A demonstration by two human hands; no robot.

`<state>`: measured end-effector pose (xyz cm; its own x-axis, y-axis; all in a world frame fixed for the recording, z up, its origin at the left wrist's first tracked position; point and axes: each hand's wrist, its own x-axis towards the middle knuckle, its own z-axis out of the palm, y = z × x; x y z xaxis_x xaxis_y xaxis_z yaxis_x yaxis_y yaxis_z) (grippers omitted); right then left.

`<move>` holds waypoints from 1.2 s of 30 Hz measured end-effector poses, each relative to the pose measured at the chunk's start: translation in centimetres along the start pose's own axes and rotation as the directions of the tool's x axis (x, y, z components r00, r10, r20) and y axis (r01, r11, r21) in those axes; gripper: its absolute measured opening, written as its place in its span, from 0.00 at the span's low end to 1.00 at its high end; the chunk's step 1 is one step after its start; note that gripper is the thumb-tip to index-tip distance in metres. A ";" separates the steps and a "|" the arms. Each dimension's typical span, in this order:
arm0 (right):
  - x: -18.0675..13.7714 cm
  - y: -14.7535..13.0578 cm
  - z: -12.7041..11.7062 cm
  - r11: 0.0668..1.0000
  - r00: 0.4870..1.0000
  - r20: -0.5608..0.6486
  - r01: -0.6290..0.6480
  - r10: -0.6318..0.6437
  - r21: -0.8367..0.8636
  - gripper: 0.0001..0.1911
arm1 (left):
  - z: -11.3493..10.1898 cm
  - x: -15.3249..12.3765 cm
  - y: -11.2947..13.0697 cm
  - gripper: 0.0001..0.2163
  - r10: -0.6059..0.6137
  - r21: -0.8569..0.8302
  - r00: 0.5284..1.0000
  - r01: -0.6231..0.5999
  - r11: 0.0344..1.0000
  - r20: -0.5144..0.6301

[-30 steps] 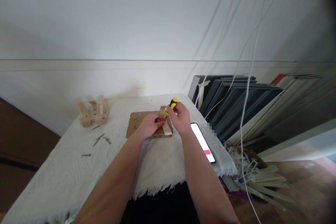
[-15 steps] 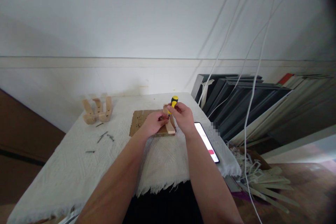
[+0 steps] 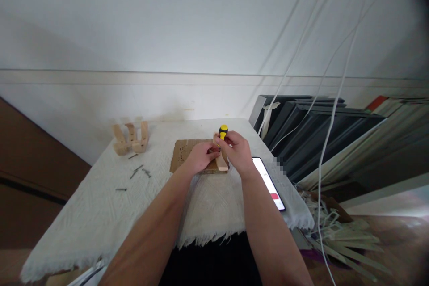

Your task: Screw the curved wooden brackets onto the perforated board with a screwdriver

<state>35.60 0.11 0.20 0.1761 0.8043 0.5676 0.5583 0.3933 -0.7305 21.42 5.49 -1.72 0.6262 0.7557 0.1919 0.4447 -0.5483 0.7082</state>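
My right hand (image 3: 237, 152) is closed round a screwdriver with a yellow and black handle (image 3: 223, 132), held nearly upright over a small wooden piece (image 3: 221, 163). My left hand (image 3: 200, 156) is pinched against that wooden piece just left of the screwdriver's tip. The piece rests on a flat brown board (image 3: 183, 154) full of small holes, on a table under a white cloth (image 3: 100, 214). The screwdriver's tip is hidden behind my fingers.
Wooden pieces (image 3: 131, 138) stand at the table's back left, with several loose screws (image 3: 138, 171) on the cloth near them. A phone (image 3: 271, 183) lies by my right forearm. Dark panels (image 3: 318, 134) lean against the wall; white cables (image 3: 326, 143) hang down; strips litter the floor (image 3: 338, 232).
The screwdriver has gone from tilted to nearly upright in my right hand. Both hands stay on the wooden piece. The camera has shifted slightly, moving everything rightward in view.
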 end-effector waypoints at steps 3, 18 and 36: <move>0.1 0.4 0.1 0.998 0.997 -0.035 -0.067 0.067 0.012 0.14 | 0.2 0.0 -0.2 0.07 -0.014 -0.017 1.000 0.014 1.000 -0.002; 0.1 0.7 0.2 0.866 0.968 0.096 -0.249 0.231 0.433 0.12 | 0.2 -0.1 -0.2 0.07 -0.017 -0.025 1.000 0.017 1.000 -0.011; 0.2 1.8 0.5 0.944 0.977 0.058 -0.212 0.204 0.254 0.19 | 0.1 0.0 -0.3 0.07 0.009 -0.009 1.000 -0.009 1.000 0.005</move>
<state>36.22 1.21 -1.17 0.2392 0.8918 0.3841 0.2837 0.3141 -0.9060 21.33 5.58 -1.97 0.6332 0.7490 0.1952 0.4332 -0.5519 0.7125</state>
